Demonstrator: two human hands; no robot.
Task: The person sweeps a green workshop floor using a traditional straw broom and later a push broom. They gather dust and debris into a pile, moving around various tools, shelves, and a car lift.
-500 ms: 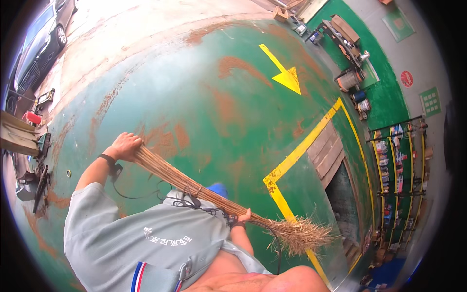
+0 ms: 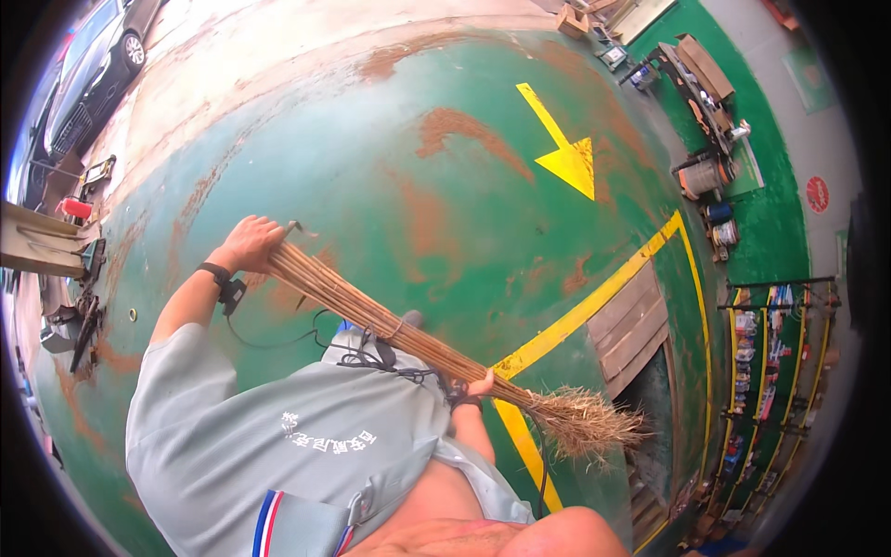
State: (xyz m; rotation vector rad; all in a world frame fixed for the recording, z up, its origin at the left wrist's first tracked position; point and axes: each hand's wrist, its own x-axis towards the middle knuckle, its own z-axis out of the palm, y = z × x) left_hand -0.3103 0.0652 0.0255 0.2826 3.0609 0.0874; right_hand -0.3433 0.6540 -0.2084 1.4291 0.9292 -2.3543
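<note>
At the far left stands a dark car (image 2: 88, 102), well apart from the hands. The left hand (image 2: 251, 243) has its fingers wrapped around the upper end of a stalk broom (image 2: 348, 311). Below that wrist a thin black cable (image 2: 243, 341) loops from a small strapped device (image 2: 233, 295) toward the waist; it could snag on the broom if the handle swung in close to the body. The broom slants across the person's front, its bound stalks falling toward the right. Loose reddish dirt (image 2: 422, 218) patches the green floor (image 2: 353, 176) ahead, and a shoe might slip where it lies thick. The right hand (image 2: 480, 382) grips the lower stalks, fingers closed around them as far as they show; a slack hold there could let the head twist. The straw head (image 2: 589, 422) hangs beside an opening (image 2: 650, 404) next to wooden planks (image 2: 631, 330); whether it touches the floor, I cannot tell. A step too far right could put a foot over that gap, and brittle straws may break off into it.
</note>
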